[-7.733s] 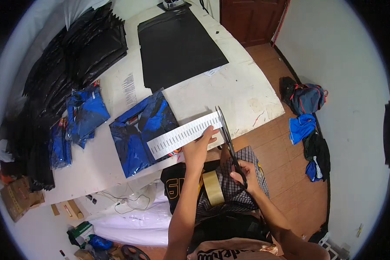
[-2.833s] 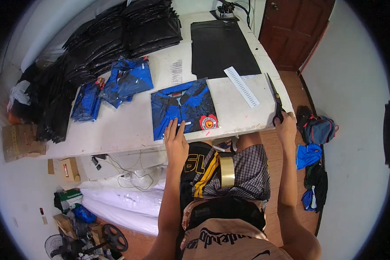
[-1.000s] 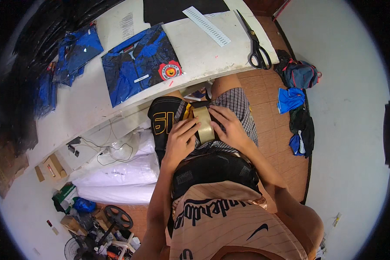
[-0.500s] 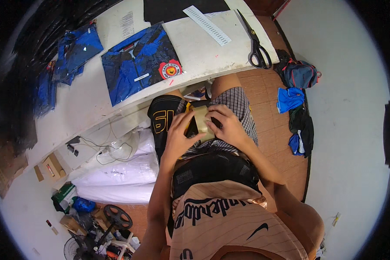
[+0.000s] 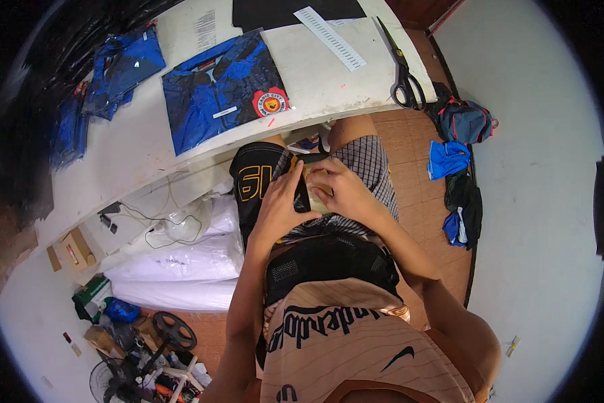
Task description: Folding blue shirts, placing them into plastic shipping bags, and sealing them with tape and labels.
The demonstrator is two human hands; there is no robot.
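While the left hand (image 5: 280,208) grips the tape roll (image 5: 317,203) between spread thumb and fingers, the right hand (image 5: 349,193) bends its fingers onto it; pinching or not, cannot tell. Change: right hand has left the scissors (image 5: 399,54), now at the worktop's (image 5: 315,77) near right corner, so both hands serve the tape roll. Roll: wide, tan, partly hidden, over the shorts (image 5: 372,161). Beyond: bagged blue shirt (image 5: 225,91), front edge.

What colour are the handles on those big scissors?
Black. The scissor handles show best in the head view.
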